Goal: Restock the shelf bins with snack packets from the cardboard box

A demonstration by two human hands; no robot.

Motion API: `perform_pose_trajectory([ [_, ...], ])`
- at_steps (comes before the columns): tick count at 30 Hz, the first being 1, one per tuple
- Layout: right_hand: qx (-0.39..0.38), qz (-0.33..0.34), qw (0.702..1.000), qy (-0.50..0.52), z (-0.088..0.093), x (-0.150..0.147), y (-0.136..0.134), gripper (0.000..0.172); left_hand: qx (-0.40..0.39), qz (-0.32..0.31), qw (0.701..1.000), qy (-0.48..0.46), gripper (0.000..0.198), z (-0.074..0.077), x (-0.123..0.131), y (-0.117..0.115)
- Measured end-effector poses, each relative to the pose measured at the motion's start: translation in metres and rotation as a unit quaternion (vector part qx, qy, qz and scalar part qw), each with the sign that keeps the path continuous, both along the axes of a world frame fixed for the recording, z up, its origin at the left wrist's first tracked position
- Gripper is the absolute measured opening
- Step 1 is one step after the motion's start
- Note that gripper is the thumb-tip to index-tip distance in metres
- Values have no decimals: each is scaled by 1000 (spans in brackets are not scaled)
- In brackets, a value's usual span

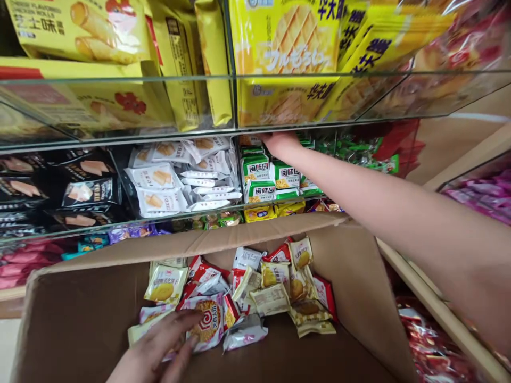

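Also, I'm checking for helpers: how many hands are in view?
2. The left hand is in the cardboard box, at a pink-edged packet; the right hand is over the green packets, partly hidden. No others show.

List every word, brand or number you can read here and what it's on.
"CHICKEN ROLLS", "芝士味": yellow pouch, top left.
"华夫", probably: yellow waffle pack; its other characters are unclear.
"闽味园": green-and-white packs below the right hand.
"消化饼干": pale biscuit pack in the box.
Too small or blurred: white packs, black packs, round-cookie pack at the left hand.
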State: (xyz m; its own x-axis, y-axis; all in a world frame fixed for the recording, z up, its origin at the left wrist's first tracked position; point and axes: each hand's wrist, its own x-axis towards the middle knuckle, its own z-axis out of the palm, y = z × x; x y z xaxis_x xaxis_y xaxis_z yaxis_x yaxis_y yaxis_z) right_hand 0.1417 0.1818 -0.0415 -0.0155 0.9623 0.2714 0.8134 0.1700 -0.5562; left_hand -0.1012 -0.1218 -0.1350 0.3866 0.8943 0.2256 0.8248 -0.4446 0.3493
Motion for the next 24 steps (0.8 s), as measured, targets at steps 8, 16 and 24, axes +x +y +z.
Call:
perform_pose_trajectory([
  [8, -11, 10, 999, 31, 7, -1, -15, 20, -126, 118, 984, 48, 33, -28, -48, 17],
  [16, 107, 193, 975, 8, 7, 37, -129, 23, -134, -15, 984, 115, 42, -39, 17, 55],
  [24, 27, 338, 941, 2, -29, 73, -233, 26, -163, 117, 976, 89, 29, -78, 85, 117],
])
